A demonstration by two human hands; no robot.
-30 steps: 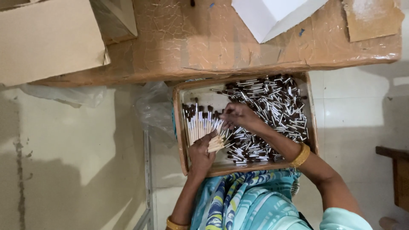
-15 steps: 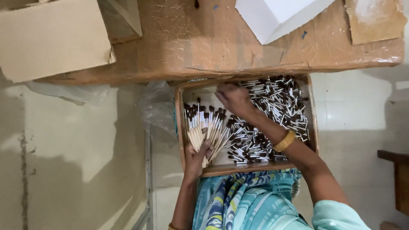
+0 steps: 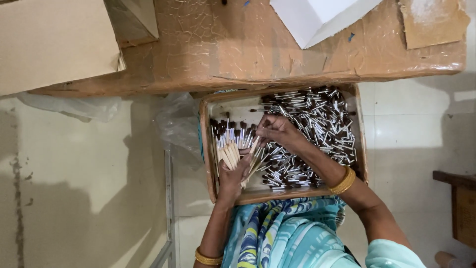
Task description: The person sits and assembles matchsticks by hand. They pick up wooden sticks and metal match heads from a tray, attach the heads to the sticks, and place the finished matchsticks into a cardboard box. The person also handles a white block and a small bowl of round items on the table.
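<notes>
A shallow cardboard tray rests on my lap and holds a heap of small brushes with silver ferrules and dark tips. My left hand grips a fanned bunch of brushes by their pale wooden handles at the tray's left side, tips pointing away from me. My right hand reaches in from the right and pinches one brush at the right edge of that bunch. A gold bangle sits on my right wrist.
A brown table wrapped in tape lies just beyond the tray, with a cardboard sheet at left and a white box at top. Clear plastic hangs left of the tray. A wooden stool stands at right.
My right hand went out to the loose heap and came back to the bunch with a brush. The left hand kept holding the fanned bunch.
</notes>
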